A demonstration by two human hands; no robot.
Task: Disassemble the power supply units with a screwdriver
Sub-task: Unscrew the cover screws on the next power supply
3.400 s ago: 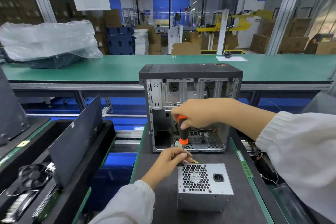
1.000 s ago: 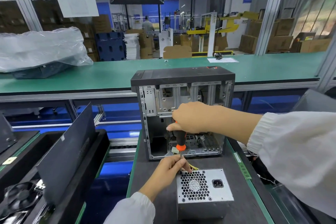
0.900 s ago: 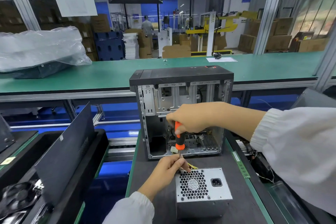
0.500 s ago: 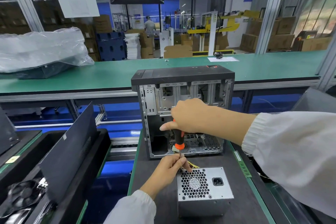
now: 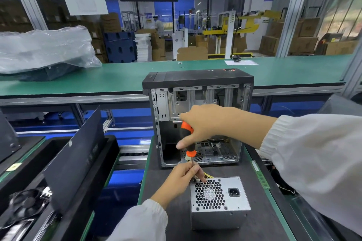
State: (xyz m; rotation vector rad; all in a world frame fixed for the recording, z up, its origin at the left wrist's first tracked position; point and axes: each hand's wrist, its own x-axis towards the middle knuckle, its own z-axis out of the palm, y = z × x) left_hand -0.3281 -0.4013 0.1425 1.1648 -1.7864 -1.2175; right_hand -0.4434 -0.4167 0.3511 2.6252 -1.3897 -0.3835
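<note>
Screwdriver (image 5: 187,139) is standing nearly upright over the far left corner of the power supply unit (image 5: 219,200), and the right hand (image 5: 205,125) is wrapping its fingers round the orange and black handle from above. Half a second ago the thumb was pointing out to the left with little orange showing; now more of the handle is showing and the thumb is lying lower across it, so I am reading this as a re-grip between turns. The left hand (image 5: 186,175) is staying put, pinching the thin shaft just above the fan grille, steadying the tip. The tip itself is hiding behind those fingers, so whether it is sitting in a screw head cannot be told.

The unit is resting on the dark tray (image 5: 172,219), grille and power socket facing up, just in front of the open computer case (image 5: 197,115), not shifting between frames. That is suggesting the first corner screw is being worked loose, with the casing not yet opening anywhere. Yellow wires (image 5: 208,174) are peeking out behind the left fingers.
</note>
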